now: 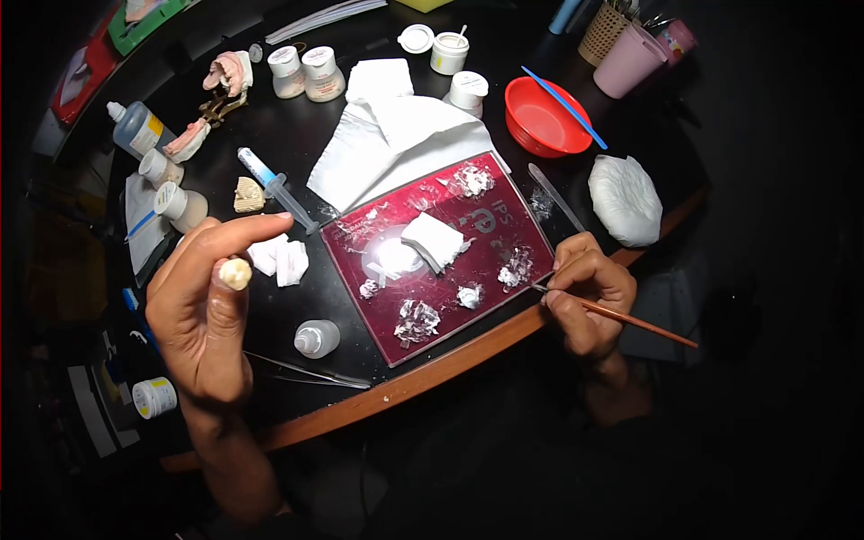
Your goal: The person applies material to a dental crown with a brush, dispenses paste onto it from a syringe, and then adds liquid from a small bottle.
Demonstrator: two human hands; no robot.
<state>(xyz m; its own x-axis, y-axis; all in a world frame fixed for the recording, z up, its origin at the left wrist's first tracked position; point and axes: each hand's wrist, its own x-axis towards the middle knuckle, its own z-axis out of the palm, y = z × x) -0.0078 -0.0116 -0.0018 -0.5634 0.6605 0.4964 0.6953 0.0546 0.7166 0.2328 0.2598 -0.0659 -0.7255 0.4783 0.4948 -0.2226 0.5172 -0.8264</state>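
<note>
My left hand (200,306) is raised at the left of the desk and holds a small ivory tooth crown (235,274) at its thumb tip. Its index finger stretches out above the crown. Between the fingertips of my right hand (589,292) is a thin brush with an orange-brown handle (641,326), its tip pointing left over the edge of a dark red glass mixing slab (364,301). Several heaps of white porcelain paste (417,322) lie on the slab. Near its middle sits a folded white pad (435,241).
Behind the slab are white tissues (405,135) and a red bowl (540,117) with a blue stick (567,108) across it. A syringe (279,191), a small dropper bottle (317,338) and tweezers (315,371) lie around my left hand. Jars (324,76) stand farther back.
</note>
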